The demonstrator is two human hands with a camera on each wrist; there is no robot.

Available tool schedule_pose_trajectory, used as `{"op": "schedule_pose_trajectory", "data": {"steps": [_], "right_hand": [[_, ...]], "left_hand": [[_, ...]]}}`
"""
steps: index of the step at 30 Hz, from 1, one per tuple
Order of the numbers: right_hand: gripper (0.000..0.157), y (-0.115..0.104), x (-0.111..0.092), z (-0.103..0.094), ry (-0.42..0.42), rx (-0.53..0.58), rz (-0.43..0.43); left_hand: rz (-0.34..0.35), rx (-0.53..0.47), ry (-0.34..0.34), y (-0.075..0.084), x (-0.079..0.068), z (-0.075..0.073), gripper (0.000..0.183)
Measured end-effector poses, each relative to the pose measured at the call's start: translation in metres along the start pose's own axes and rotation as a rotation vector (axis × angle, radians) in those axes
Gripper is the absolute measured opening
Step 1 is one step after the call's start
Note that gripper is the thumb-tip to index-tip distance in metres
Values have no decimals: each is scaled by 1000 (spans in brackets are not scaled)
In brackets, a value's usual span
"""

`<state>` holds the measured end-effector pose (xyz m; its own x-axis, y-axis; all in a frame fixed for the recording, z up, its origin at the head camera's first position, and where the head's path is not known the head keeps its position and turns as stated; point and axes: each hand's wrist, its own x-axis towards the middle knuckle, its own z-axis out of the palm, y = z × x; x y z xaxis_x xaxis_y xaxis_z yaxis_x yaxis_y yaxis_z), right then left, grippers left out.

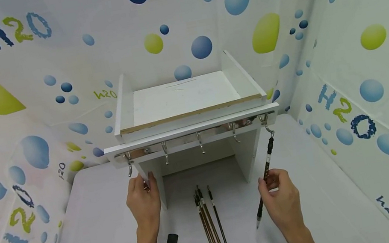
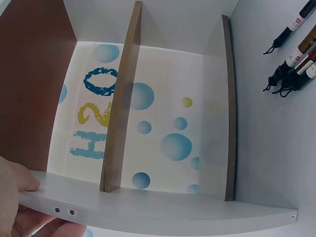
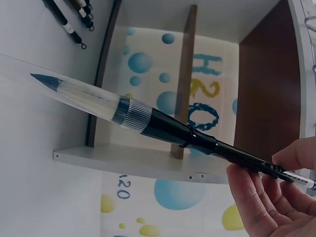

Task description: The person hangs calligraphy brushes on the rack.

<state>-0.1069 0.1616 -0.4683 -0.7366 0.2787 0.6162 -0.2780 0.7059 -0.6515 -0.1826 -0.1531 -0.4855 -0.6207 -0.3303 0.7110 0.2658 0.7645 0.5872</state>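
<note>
A calligraphy brush (image 1: 267, 164) slants down from the rightmost hook (image 1: 266, 122), its cord loop at the hook. Pinching its dark handle between thumb and fingers is my right hand (image 1: 283, 196). The right wrist view shows the brush (image 3: 168, 127) close up, with a dark pointed tip and pale bristles under a clear cover. My left hand (image 1: 144, 202) grips the left side panel of the white shelf (image 1: 195, 125); in the left wrist view the left hand's thumb (image 2: 19, 175) lies on the panel's inner face, fingers outside.
Several more brushes (image 1: 210, 227) lie on the white table (image 1: 92, 226) below the shelf. Along the shelf's front run other hooks (image 1: 165, 152) with nothing on them. Cloth walls (image 1: 372, 64) printed with coloured dots surround the table.
</note>
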Motion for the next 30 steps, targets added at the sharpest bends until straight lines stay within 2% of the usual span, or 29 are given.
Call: {"op": "schedule_pose_trajectory", "data": {"steps": [12, 30], "right_hand": [[27, 1, 5, 0, -17, -21, 3], [26, 12, 9, 11, -48, -41, -9]], "left_hand": [[-2, 19, -6, 1, 0, 0, 19], [14, 7, 12, 0, -1, 0, 17]]}}
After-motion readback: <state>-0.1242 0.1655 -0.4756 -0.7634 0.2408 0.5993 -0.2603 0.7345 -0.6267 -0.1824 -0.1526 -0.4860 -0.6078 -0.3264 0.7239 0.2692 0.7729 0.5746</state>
